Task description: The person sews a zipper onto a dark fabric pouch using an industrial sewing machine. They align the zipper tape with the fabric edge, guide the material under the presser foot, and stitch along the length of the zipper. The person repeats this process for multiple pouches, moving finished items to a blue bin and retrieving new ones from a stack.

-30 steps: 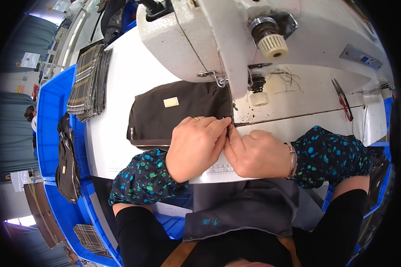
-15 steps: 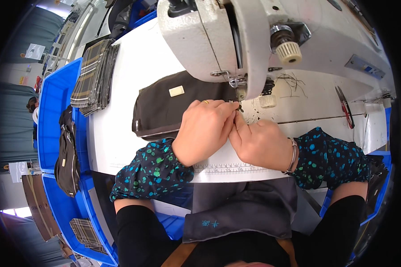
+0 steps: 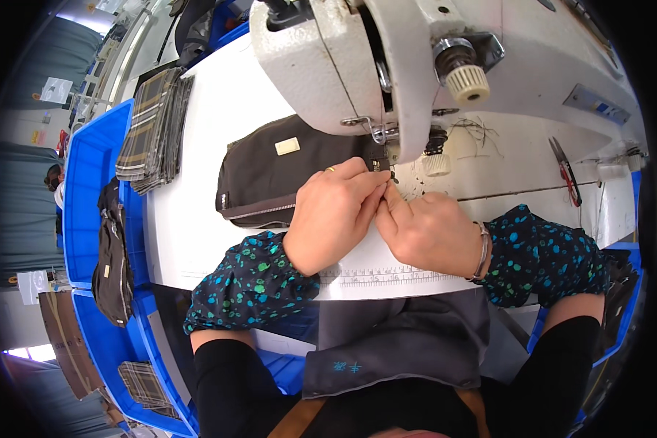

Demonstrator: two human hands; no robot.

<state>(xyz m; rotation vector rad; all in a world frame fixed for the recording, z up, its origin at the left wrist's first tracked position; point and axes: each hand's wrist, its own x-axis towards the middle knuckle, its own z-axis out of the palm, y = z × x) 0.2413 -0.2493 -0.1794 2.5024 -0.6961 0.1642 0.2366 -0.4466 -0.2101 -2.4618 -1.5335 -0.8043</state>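
One dark pouch [image 3: 266,175], near-right corner at both hands [image 3: 332,215] [image 3: 432,235]

The ruler [image 3: 398,277] bears numbers — the apron [image 3: 412,354], blue characters [image 3: 347,366].

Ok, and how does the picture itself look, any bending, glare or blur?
In the head view, the front edge of the white table bows, fisheye-style, and the corners go black; in that same view, a patch beside the curtains at lower left is blown out to white; also in the head view, the left hand and right hand look reasonably sharp.
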